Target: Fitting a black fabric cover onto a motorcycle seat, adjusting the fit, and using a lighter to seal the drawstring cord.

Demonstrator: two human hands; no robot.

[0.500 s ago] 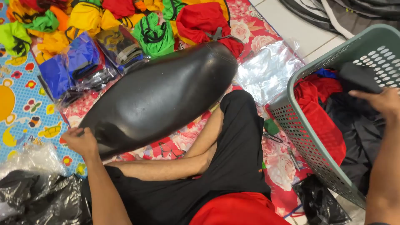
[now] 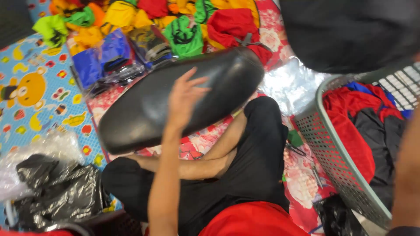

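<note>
Head view, read from left to right. At far left, a blue children's play mat (image 2: pixel 30 109) printed with a bear and small cartoon shapes covers the floor; on its lower part lie a clear plastic bag (image 2: pixel 33 157) and, just beside it, a crumpled black plastic bag (image 2: pixel 61 192). Along the top, a heap of folded garments (image 2: pixel 131 17) in green, yellow, orange, red and blue, some in clear wrappers, rests on a red floral mat (image 2: pixel 302 183).

Centre: a long, glossy black seat cushion (image 2: pixel 144 109) lies tilted across the person's crossed legs, its broad end at lower left and its narrower end near the red garments at upper right. The left hand (image 2: pixel 186 98) is raised in front of the cushion's middle, fingers spread and loosely open, gripping nothing; whether the palm touches the cushion's surface cannot be told.

Right: a crinkled silver plastic sheet (image 2: pixel 288 83) lies between the cushion and a grey-green mesh laundry basket (image 2: pixel 337 153) holding red, black and blue cloth. A large dark garment (image 2: pixel 350 30) fills the upper right corner above the basket. The right forearm runs up the right edge; the right hand itself is hidden, so its state cannot be told.
</note>
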